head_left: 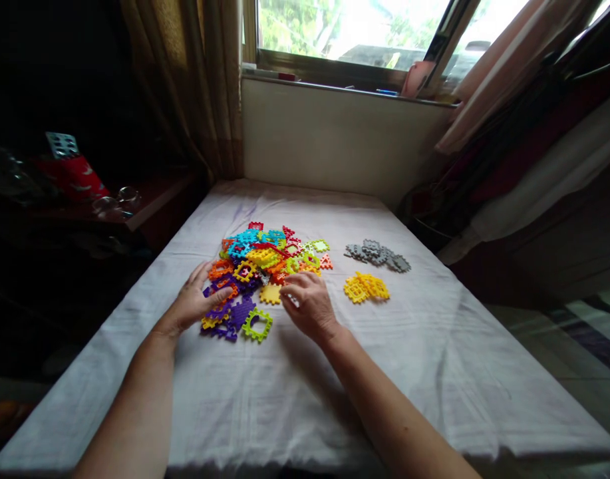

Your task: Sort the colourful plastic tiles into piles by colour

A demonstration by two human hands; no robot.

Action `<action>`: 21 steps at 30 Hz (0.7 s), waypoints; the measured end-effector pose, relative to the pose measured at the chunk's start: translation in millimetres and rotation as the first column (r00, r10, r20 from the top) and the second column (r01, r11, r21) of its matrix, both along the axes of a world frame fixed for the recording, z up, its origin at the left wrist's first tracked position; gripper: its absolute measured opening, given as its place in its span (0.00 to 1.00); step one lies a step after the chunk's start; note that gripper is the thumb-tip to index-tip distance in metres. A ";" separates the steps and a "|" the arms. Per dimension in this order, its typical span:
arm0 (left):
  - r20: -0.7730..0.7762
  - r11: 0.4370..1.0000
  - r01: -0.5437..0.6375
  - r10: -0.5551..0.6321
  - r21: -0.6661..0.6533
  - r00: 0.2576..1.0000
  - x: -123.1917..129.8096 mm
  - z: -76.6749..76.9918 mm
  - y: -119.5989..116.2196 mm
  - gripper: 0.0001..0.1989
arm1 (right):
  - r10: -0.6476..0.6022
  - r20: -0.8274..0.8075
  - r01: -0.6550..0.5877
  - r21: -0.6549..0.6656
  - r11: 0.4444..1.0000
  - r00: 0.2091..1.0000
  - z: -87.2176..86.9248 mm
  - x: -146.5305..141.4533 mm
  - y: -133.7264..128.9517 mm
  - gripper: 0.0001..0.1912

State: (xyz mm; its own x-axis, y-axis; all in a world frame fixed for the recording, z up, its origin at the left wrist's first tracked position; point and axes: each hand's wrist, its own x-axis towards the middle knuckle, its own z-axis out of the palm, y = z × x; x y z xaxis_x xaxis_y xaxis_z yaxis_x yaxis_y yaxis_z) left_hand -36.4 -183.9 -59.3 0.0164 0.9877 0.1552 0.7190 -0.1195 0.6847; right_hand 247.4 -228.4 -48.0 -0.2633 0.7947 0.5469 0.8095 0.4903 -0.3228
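Note:
Plastic interlocking pieces in many colours lie in a mixed pile (265,256) on the white cloth. My left hand (193,301) rests at the pile's left edge, fingers apart, beside orange and purple pieces. At the pile's right front, my right hand (308,303) has its fingers bent together around a small whitish piece (291,299). Just left of those fingers lies a pale yellow piece (271,294). A lime green frame piece (257,325) sits at the front of the pile. Off to the right are a group of yellow pieces (366,288) and, behind it, a group of grey pieces (378,255).
The cloth-covered table (409,372) reaches the wall under a window. At the left, a dark side table (157,199) bears a red container (80,178) and glasses (119,202). A brown curtain (199,86) hangs behind; clothes hang at the right.

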 end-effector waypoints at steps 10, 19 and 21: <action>-0.206 0.996 0.060 -0.046 0.061 0.977 -10.1 -16.5 9.8 0.31 | 0.284 0.179 -0.254 -0.172 0.952 0.942 2.4 -74.8 1.0 0.08; -0.097 0.985 -0.060 0.076 0.160 0.992 -12.9 -15.9 14.5 0.21 | 0.360 0.345 -0.313 -0.186 0.931 0.867 7.1 -105.4 12.4 0.11; -0.082 0.984 -0.078 0.092 0.158 0.992 -12.9 -14.9 14.2 0.20 | 0.353 0.345 -0.320 -0.150 0.935 0.870 6.1 -106.0 13.9 0.12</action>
